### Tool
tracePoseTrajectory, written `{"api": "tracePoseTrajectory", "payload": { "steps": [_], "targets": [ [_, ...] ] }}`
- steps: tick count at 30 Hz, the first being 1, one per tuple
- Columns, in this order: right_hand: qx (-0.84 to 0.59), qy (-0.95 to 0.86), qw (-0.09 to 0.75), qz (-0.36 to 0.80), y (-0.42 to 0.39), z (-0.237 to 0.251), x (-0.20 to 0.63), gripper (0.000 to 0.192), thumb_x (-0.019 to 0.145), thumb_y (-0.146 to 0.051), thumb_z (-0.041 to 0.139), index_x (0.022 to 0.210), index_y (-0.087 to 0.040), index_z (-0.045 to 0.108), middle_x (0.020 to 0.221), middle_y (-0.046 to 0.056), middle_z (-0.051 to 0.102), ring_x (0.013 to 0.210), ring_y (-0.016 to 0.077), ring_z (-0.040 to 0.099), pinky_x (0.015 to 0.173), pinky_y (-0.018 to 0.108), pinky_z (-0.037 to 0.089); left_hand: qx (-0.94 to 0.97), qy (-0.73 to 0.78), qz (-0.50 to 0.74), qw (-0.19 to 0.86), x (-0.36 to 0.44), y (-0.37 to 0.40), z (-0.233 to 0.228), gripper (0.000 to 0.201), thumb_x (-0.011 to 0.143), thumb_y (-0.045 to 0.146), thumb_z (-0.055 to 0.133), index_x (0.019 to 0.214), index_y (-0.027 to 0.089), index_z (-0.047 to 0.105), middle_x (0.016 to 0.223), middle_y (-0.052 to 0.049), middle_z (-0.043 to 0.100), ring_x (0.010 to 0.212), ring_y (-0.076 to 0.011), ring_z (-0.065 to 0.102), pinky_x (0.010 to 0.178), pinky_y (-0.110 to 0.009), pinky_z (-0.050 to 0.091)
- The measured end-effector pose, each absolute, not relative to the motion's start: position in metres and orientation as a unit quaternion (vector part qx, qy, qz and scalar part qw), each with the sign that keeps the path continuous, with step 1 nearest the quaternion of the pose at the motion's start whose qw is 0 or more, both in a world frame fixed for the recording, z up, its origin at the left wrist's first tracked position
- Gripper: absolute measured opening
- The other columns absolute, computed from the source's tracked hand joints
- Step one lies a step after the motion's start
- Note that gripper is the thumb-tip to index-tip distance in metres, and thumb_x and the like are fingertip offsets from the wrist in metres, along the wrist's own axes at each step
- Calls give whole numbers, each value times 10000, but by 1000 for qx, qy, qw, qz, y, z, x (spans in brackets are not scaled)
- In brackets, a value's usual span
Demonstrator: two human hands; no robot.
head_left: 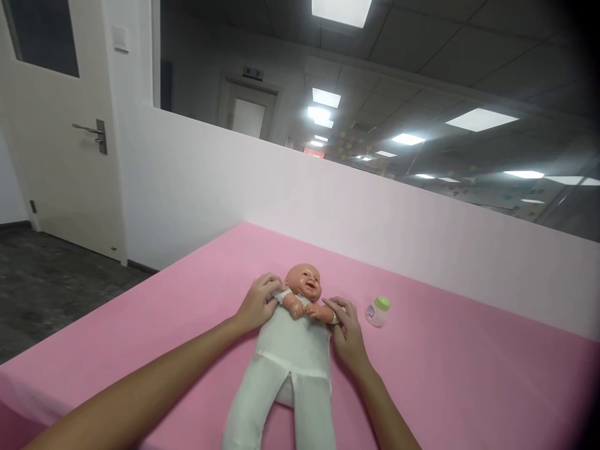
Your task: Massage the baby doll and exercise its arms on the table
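Observation:
A baby doll point(300, 337) in a white one-piece suit lies on its back on a pink table point(469, 375), head pointing away from me. My left hand point(259, 301) grips the suit at the doll's shoulder on the left. My right hand point(345, 328) rests at the doll's other arm, fingers pinching the sleeve edge there. Both of the doll's bare arms are bent over its chest.
A small bottle with a green cap point(377, 310) lies on the table just right of my right hand. A low white partition point(375, 212) runs behind the table. A white door point(56, 125) stands at the far left, with dark floor point(51, 281) beside the table.

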State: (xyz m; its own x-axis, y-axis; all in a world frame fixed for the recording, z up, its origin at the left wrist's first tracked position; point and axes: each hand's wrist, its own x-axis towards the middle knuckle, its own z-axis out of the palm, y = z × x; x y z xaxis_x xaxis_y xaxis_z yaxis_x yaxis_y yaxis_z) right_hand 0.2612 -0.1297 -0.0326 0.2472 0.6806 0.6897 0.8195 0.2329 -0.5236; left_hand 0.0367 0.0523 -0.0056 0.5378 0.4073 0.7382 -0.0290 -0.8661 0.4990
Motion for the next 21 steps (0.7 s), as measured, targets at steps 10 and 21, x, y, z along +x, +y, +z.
{"api": "tracePoseTrajectory", "payload": {
  "steps": [10, 21],
  "targets": [
    [-594, -632, 496, -33, -133, -25, 251, 554, 858, -140, 554, 1382, -316, 599, 1323, 98, 539, 1277, 306, 502, 1090, 527, 463, 849, 102, 466, 224, 37, 56, -7, 428, 740, -11, 504, 1043, 231, 683, 1090, -49, 632, 1040, -242, 592, 930, -394, 467],
    [-589, -630, 507, -22, -134, -13, 241, 308, 929, -314, 644, 1236, -287, 648, 1199, 91, 620, 1130, 291, 596, 969, 468, 526, 849, 127, 467, 211, 37, 54, -8, 377, 722, 12, 537, 1017, 222, 639, 1079, -41, 631, 1033, -244, 586, 927, -394, 452]
  ]
}}
